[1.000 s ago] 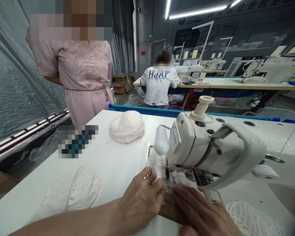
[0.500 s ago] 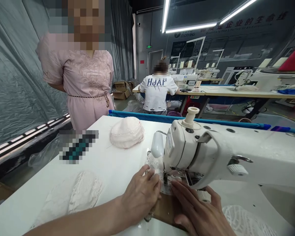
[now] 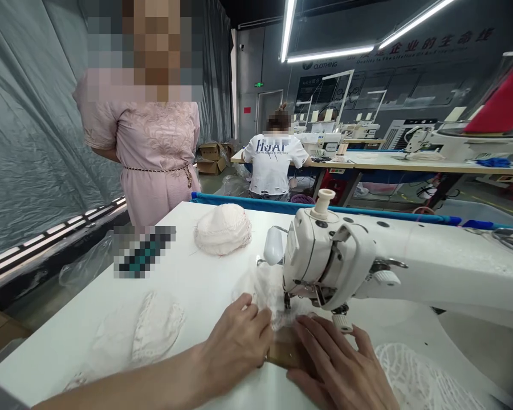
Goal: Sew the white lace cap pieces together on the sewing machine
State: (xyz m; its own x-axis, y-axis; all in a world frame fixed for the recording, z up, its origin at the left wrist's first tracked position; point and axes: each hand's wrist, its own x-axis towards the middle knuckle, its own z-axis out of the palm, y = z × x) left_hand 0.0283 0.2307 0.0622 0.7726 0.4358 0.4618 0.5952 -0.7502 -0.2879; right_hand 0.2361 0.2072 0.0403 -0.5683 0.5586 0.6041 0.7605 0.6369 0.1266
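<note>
A white sewing machine (image 3: 350,262) stands on the white table (image 3: 188,279). A pale lace piece (image 3: 265,290) lies under its needle on a brown card (image 3: 284,353). My left hand (image 3: 235,344) rests on the lace just left of the needle, fingers curled down and pressing. My right hand (image 3: 340,367) lies flat on the card and lace in front of the needle, fingers stretched out. A pink padded cup (image 3: 223,229) sits farther back on the table. A stack of lace pieces (image 3: 154,333) lies at the left front.
A person in a pink dress (image 3: 154,159) stands at the table's far left corner. Another person in a white shirt (image 3: 273,165) sits at a farther table with more machines. More lace (image 3: 410,376) lies at the right front. Grey plastic sheeting hangs at the left.
The view has drawn back and tilted. The lace has bunched up left of the needle, and both hands have shifted slightly toward me on it.
</note>
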